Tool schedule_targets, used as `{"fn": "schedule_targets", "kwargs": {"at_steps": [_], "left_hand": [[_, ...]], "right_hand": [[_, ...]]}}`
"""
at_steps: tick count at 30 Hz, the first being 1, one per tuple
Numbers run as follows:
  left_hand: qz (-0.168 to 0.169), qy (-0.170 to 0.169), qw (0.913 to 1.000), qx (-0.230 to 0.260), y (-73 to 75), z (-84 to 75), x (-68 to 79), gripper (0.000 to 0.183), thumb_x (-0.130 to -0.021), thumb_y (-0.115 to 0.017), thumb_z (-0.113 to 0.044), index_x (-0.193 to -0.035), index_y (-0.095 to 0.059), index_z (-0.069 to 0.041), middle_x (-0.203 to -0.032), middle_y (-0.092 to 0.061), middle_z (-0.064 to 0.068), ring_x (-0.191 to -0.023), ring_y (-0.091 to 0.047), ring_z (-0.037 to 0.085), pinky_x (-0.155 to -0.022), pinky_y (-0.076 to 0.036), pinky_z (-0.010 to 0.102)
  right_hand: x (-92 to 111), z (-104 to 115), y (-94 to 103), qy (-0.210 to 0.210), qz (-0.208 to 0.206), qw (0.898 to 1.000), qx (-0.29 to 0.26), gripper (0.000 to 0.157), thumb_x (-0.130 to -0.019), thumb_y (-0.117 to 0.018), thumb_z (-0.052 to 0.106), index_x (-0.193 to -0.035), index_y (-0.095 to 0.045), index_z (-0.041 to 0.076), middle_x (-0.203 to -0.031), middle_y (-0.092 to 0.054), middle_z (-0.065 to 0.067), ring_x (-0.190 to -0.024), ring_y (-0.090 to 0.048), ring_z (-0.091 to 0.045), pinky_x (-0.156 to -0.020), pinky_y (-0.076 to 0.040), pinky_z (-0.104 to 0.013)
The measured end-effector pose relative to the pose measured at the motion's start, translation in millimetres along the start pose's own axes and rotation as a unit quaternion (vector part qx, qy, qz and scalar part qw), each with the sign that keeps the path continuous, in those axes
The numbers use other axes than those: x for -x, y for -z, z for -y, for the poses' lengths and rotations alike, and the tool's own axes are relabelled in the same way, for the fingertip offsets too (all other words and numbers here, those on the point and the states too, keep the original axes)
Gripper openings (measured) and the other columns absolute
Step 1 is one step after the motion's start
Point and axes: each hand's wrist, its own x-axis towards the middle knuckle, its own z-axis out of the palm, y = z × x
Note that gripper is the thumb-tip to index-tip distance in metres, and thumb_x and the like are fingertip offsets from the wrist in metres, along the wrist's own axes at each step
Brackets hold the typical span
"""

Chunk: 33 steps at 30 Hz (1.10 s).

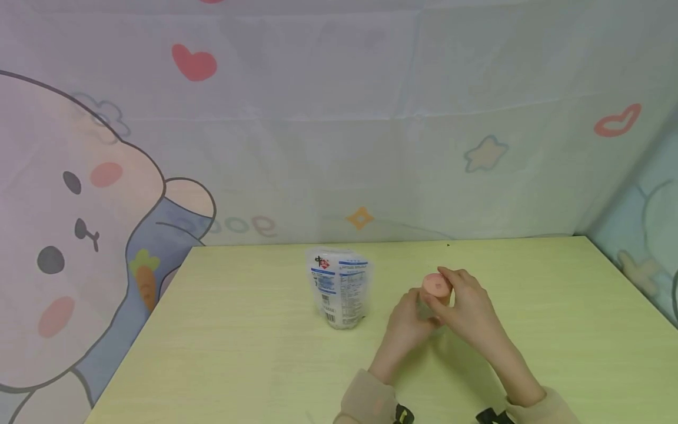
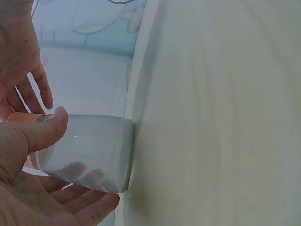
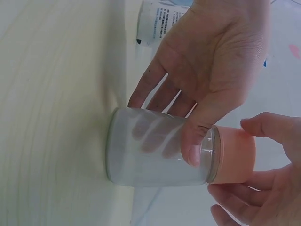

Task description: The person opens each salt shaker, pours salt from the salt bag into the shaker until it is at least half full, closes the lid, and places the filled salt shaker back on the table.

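A clear jar [image 3: 155, 165] with a pink lid [image 1: 436, 285] stands upright on the table, whitish inside. My left hand [image 1: 409, 324] grips the jar's body, its thumb across the near side and its fingers visible through the wall behind. At the top, my right hand [image 1: 471, 309] holds the lid between thumb and fingers. The lid sits on the jar's mouth. In the left wrist view the jar [image 2: 89, 150] shows its base against the tabletop.
Left of the hands, a white and blue printed pouch [image 1: 341, 288] stands upright on the pale yellow table [image 1: 238, 353]. A cartoon-printed curtain [image 1: 339, 147] hangs behind the table and along its right side.
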Motion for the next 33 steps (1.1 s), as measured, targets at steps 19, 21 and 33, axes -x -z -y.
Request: {"fn": "schedule_targets", "kwargs": {"at_steps": [19, 21, 33], "left_hand": [[0.001, 0.004, 1.0000, 0.005, -1.2, 0.8, -1.0, 0.054, -0.079, -0.077, -0.019, -0.126, -0.056, -0.005, -0.129, -0.060, 0.013, -0.121, -0.056, 0.034, -0.099, -0.047, 0.050], [0.001, 0.006, 1.0000, 0.006, -1.0, 0.6, -1.1, 0.054, -0.078, -0.078, -0.019, -0.125, -0.056, -0.005, -0.129, -0.060, 0.013, -0.121, -0.056, 0.034, -0.099, -0.047, 0.050], [0.004, 0.017, 0.9998, 0.010, -0.5, -0.6, -0.7, 0.053, -0.079, -0.077, -0.019, -0.126, -0.055, -0.005, -0.130, -0.059, 0.013, -0.123, -0.054, 0.033, -0.101, -0.046, 0.050]], "right_hand": [[-0.7, -1.9, -1.3, 0.006, -0.011, 1.000, -0.002, 0.054, -0.086, -0.072, 0.026, -0.126, -0.054, -0.005, -0.113, -0.058, -0.017, -0.102, -0.054, -0.030, -0.081, -0.046, -0.044], [-0.7, -1.7, -0.6, 0.011, -0.008, 1.000, 0.000, 0.054, -0.086, -0.072, 0.026, -0.127, -0.053, -0.005, -0.116, -0.058, -0.018, -0.105, -0.055, -0.033, -0.082, -0.047, -0.047], [0.1, -0.2, -0.3, 0.003, -0.006, 1.000, -0.011, 0.059, -0.084, -0.073, 0.023, -0.130, -0.050, -0.005, -0.116, -0.056, -0.018, -0.105, -0.052, -0.033, -0.084, -0.044, -0.046]]}}
